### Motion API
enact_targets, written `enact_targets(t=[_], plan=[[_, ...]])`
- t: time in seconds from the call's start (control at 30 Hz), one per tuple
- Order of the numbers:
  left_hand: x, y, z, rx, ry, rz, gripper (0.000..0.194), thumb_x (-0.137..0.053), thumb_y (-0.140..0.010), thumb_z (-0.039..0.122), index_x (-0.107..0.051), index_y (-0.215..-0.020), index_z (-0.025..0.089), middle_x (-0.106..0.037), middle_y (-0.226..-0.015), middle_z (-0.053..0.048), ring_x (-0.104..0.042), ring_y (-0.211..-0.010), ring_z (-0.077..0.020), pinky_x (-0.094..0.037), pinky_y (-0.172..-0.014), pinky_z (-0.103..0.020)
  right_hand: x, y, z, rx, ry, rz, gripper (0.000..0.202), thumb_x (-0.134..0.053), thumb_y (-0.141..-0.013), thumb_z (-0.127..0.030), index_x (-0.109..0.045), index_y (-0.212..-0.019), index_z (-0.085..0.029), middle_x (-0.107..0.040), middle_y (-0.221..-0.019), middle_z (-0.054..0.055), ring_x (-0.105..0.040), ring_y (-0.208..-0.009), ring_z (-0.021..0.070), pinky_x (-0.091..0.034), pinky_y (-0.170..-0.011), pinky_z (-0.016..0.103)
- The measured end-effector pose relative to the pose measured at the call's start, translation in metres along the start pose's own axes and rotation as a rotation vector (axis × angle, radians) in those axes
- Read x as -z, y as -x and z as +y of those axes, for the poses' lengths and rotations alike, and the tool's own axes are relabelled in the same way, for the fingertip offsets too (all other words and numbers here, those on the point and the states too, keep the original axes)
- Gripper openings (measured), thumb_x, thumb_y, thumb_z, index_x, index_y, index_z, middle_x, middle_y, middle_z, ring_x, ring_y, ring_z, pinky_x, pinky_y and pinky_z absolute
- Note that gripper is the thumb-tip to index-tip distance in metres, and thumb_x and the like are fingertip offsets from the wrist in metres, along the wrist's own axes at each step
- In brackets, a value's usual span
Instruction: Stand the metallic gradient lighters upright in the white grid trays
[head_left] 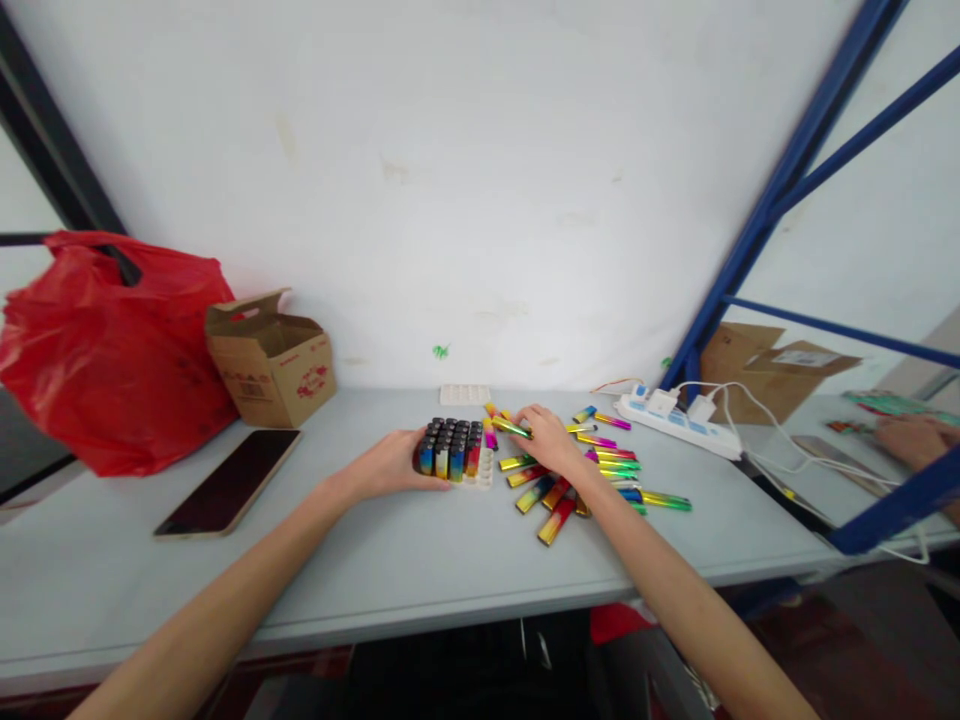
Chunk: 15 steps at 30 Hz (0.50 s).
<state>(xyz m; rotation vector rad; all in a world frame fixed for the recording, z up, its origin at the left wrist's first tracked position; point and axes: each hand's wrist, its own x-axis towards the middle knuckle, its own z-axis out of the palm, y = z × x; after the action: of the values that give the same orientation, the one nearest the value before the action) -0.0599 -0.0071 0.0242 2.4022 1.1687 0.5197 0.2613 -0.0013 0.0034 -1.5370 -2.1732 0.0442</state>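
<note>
My left hand [391,463] is wrapped around the left side of a white plastic tray [486,472]. Upright lighters [451,448] with black tops and shiny multicoloured bodies fill most of it; bare pockets show along its right edge. To the right, my right hand [547,440] pinches a yellow-green lighter [511,428] at the fingertips, above a loose pile. Several shiny lighters [556,521] in red, yellow, green, blue and pink lie scattered under and around that hand, some hidden by my forearm.
Another white tray [465,395] lies by the wall. On the left are a phone [229,484], an opened cardboard box [279,370] and a red plastic bag [120,350]. A power strip [679,425] with white cables stands right, beside a blue metal frame [772,210]. Beyond it, another person's hand [911,440] shows.
</note>
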Motion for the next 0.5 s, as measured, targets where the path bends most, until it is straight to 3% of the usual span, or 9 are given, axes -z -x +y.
enact_targets(t=[0.1,0.23,0.37,0.5], plan=[[0.0,0.0,0.0,-0.002,0.003,0.003,0.071,-0.084,-0.066,0.068,-0.068,-0.117,0.022,-0.081,-0.108,-0.006,-0.074,-0.094,-0.031,-0.057,-0.082,-0.036,0.007,-0.002,0.006,-0.017,-0.185,0.109,0.023,-0.068,-0.095,-0.038,-0.069,-0.109,-0.019,-0.073,-0.095,0.004,-0.066,-0.087,0.0202,-0.048,-0.081,0.032],[0.001,0.0,0.001,-0.014,0.012,0.008,0.073,-0.083,-0.066,0.068,-0.067,-0.121,0.024,-0.08,-0.11,-0.005,-0.074,-0.096,-0.0311,-0.057,-0.086,-0.036,0.015,-0.005,0.005,-0.1,-0.441,0.181,0.041,-0.069,-0.088,-0.058,-0.074,-0.101,-0.019,-0.062,-0.066,-0.003,-0.054,-0.061,0.0163,-0.041,-0.063,0.029],[0.001,0.001,0.002,0.0,-0.01,0.002,0.076,-0.083,-0.066,0.07,-0.067,-0.123,0.022,-0.08,-0.111,-0.006,-0.074,-0.097,-0.0311,-0.056,-0.086,-0.036,0.013,-0.007,-0.004,-0.182,-0.815,0.173,0.05,-0.075,-0.079,-0.066,-0.074,-0.094,-0.018,-0.058,-0.066,-0.002,-0.05,-0.062,0.0152,-0.04,-0.059,0.028],[0.002,0.001,0.003,-0.012,-0.008,-0.015,0.076,-0.082,-0.068,0.071,-0.067,-0.122,0.021,-0.08,-0.111,-0.007,-0.074,-0.097,-0.031,-0.057,-0.084,-0.036,0.008,-0.007,-0.016,-0.233,-1.164,0.116,0.056,-0.071,-0.079,-0.075,-0.063,-0.082,-0.019,-0.059,-0.073,-0.001,-0.056,-0.066,0.0149,-0.048,-0.064,0.028]])
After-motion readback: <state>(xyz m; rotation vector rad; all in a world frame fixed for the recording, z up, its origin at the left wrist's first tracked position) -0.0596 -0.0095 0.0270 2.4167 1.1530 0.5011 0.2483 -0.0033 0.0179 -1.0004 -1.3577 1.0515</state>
